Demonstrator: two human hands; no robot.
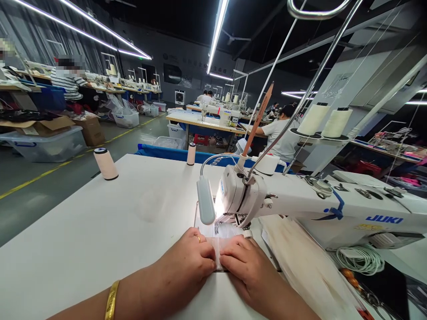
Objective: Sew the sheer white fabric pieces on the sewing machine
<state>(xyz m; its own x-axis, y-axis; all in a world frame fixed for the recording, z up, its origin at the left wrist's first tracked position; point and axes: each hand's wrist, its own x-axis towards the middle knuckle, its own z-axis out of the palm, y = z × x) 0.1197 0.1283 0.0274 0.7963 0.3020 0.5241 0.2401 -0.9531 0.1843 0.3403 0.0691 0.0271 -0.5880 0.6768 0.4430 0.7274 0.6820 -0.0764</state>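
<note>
A strip of sheer white fabric (217, 249) lies flat in front of the needle area of a white sewing machine (287, 195). My left hand (190, 262), with a ring and a gold bangle, has its fingers curled and pressed on the fabric's left side. From the right, my right hand (247, 266) pinches the fabric's other side, fingers bent. A seam-like line runs between the two hands toward the presser foot (218, 226). A grey lamp (206, 202) lights the spot. The fingertips are partly hidden under the hands.
Pale thread cones (106, 164) stand on the white table (83, 222), one at its left edge, another at the back. Right of my hands lie a pile of cream fabric (300, 258) and a coiled cord (360, 260). Other people sit at machines further back.
</note>
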